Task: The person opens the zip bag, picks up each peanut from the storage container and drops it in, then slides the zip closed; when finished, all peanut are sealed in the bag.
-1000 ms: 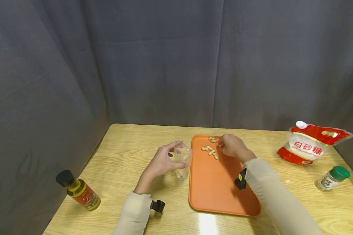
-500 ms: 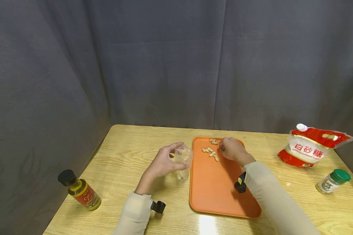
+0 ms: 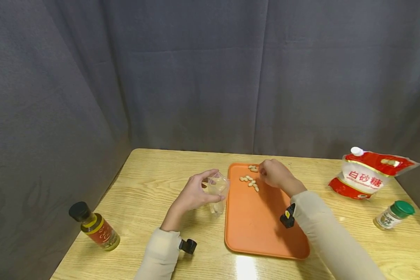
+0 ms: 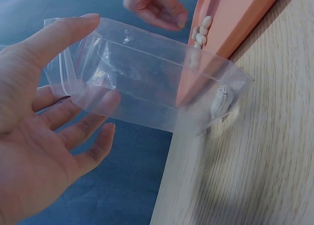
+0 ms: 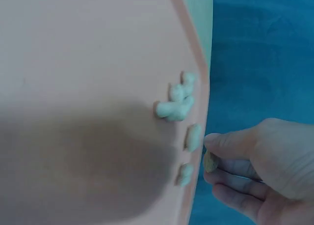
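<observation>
A clear plastic bag [image 4: 142,68] is held at its mouth between the thumb and fingers of my left hand [image 3: 192,193], just left of the orange tray [image 3: 259,225]. One peanut [image 4: 222,101] lies in the bag's bottom end, low over the wooden table. Over the far part of the tray, my right hand [image 3: 275,174] pinches another peanut [image 5: 211,162] between thumb and fingertips. Several unshelled peanuts [image 5: 176,107] lie loose near the tray's far end, left of that hand in the head view.
A dark-capped bottle with a red label [image 3: 103,235] stands at the table's left. To the right are a red and white sugar pouch [image 3: 365,175] with a white cap and a green-lidded jar [image 3: 392,216]. A grey curtain [image 3: 196,77] hangs behind the table.
My right hand has shifted very slightly over the tray's far part. The left hand and the bag stay in nearly the same place, as do the loose peanuts.
</observation>
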The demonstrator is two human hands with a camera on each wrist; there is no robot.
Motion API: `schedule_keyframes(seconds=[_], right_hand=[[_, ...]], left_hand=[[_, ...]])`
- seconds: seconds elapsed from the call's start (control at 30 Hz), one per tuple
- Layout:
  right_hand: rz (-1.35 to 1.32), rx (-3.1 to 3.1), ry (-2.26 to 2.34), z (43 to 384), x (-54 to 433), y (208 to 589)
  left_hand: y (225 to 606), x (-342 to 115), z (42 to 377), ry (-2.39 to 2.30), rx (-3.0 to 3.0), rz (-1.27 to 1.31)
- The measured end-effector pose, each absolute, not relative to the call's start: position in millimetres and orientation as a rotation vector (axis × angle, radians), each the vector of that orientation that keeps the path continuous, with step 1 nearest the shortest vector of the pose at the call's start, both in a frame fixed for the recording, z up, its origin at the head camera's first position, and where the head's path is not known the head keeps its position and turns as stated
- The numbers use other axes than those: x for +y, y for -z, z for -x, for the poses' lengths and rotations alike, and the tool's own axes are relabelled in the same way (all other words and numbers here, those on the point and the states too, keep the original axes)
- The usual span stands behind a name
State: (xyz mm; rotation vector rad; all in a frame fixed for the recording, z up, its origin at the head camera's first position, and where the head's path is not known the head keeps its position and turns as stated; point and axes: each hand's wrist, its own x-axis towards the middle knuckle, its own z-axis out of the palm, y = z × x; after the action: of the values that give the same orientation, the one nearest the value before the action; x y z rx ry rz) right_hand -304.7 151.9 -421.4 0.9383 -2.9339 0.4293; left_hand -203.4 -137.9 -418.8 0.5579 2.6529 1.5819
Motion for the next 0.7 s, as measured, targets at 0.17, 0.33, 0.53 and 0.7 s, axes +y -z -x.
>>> schedule_keyframes(seconds=[0.17,0.33,0.53,0.7], right_hand=[[-0.993,-2.911,-0.424,295,140,402],[-1.053,-2.864,-0.460,285,125,382],[-1.155,-2.746,-0.468,270,105,358],[-1.198,-2.719,-0.447,255,87,341]], left_hand=[[418,-138,203,-1.581,2.657,-0.560],[419,-137,203,-1.587,2.655,-0.558],[420,-137,204,-1.582,2.662,-0.554],[420,-137,205,-1.575,2.660,-0.563]])
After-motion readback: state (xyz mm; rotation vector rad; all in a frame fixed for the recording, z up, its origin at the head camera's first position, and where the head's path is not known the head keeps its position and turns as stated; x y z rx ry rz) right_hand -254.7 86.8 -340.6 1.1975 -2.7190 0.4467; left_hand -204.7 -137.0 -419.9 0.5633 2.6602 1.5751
